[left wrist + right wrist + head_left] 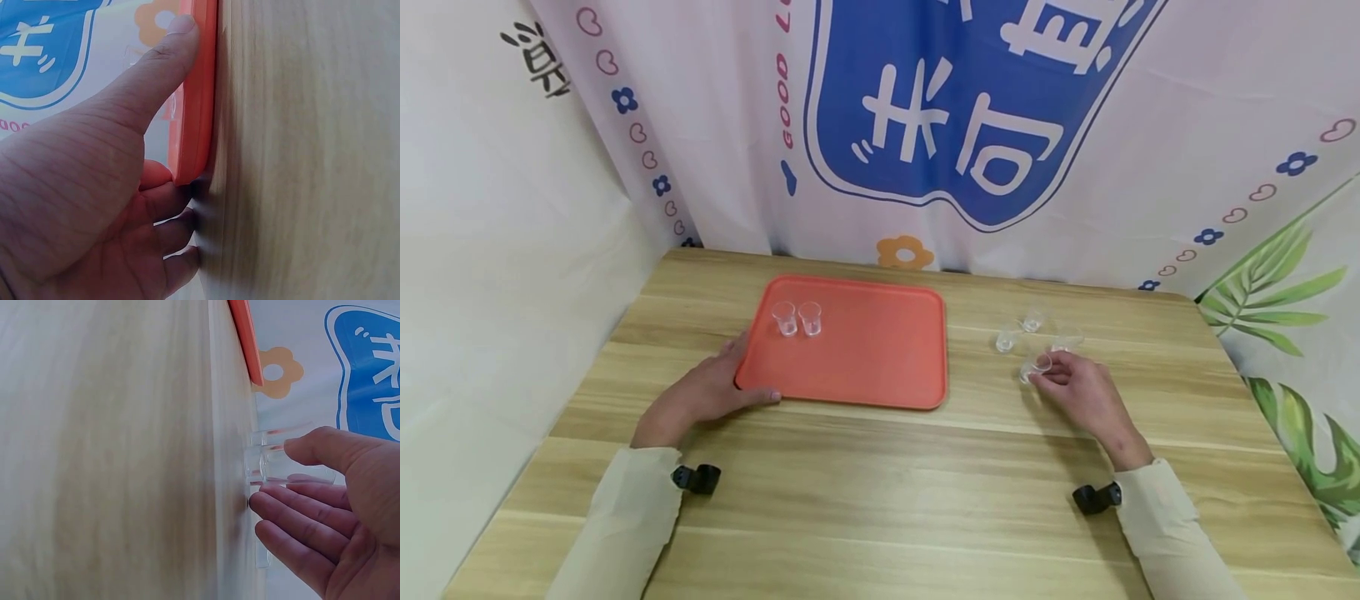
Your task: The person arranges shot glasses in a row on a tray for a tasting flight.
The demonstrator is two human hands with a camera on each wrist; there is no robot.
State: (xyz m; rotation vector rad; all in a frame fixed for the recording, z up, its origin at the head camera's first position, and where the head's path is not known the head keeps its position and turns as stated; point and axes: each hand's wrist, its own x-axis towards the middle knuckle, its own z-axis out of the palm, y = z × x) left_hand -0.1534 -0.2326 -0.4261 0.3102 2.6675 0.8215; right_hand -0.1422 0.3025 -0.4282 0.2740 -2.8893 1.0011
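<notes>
Clear little cup (1034,367) lies on its side right at the fingertips of the right hand (1086,396), whose thumb and forefinger pinch around it; in the right wrist view the cup (275,465) sits between thumb above and fingers below, though how firmly they close on it I cannot tell for sure. Its long axis runs roughly left-right, mouth toward the tray. The left hand (700,398) is well apart from it, gripping the near left corner of the orange tray (880,367), thumb along the rim and fingers curled under the edge. Three more loose cups (1006,340) lie just beyond the right hand. Two upright cups (797,319) stand side by side in the tray's far left part. All rests on a wooden table (880,500), backed by a printed cloth (940,108)
</notes>
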